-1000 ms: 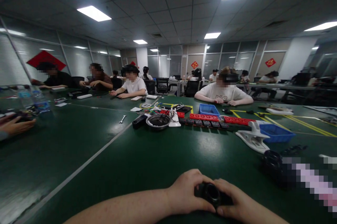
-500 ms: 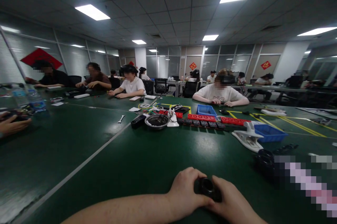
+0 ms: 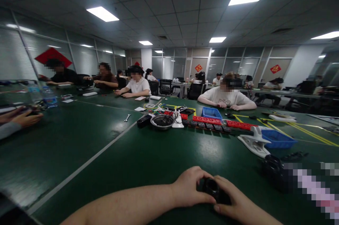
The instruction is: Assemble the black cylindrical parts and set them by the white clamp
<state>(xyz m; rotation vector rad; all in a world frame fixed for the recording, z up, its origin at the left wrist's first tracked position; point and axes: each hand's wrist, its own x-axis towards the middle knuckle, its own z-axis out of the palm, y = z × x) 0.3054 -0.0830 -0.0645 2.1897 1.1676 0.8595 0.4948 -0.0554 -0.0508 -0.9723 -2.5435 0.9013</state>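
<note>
Left hand [image 3: 189, 186]: bottom centre of the frame, fingers curled around the black round part [image 3: 212, 187].
Right hand [image 3: 235, 202]: closed on the part's other side.
Advice: a firm, even two-handed grip above the green table [image 3: 79, 140] looks best.
Beyond: white clamp [image 3: 254, 141], blue bin [image 3: 277, 138], right of centre.

The small round part [image 3: 212, 187] looks like matt black plastic — the table [image 3: 111, 154] a smooth green mat with sheen; the bowl [image 3: 162, 122] shiny metal.
</note>
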